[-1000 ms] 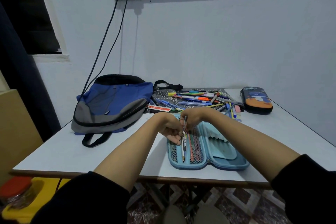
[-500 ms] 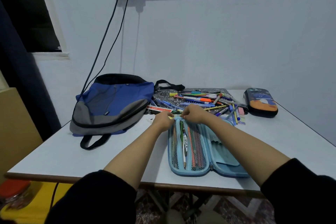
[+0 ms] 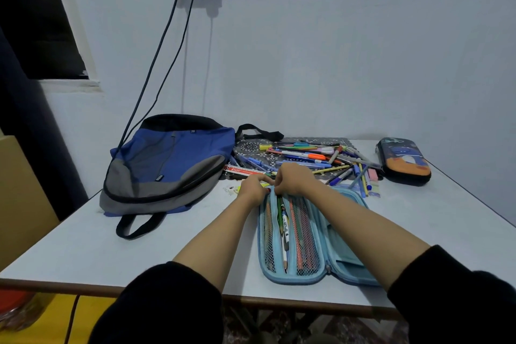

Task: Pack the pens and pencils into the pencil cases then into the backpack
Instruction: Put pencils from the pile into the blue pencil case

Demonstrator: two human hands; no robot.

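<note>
A light-blue pencil case [image 3: 332, 274] lies open near the table's front edge, with several pens and pencils [image 3: 283, 227] under its mesh pocket. My left hand [image 3: 252, 187] and my right hand [image 3: 291, 177] meet at the case's far end, fingers curled on the top of the mesh pocket. A pile of loose pens and pencils [image 3: 312, 158] lies on a patterned mat behind them. A blue and grey backpack [image 3: 164, 165] lies flat at the left. A second, dark pencil case [image 3: 403, 160] sits zipped at the far right.
A red pencil box [image 3: 243, 170] lies between backpack and pile. Two black cables [image 3: 156, 64] hang from a wall socket down to the backpack. The white table [image 3: 83, 246] has its front edge close to me. A yellow container [image 3: 55, 313] stands below at the left.
Both hands have moved from the middle of the mesh pocket up to the case's far end. A pen my right hand held a second ago now lies in the pocket.
</note>
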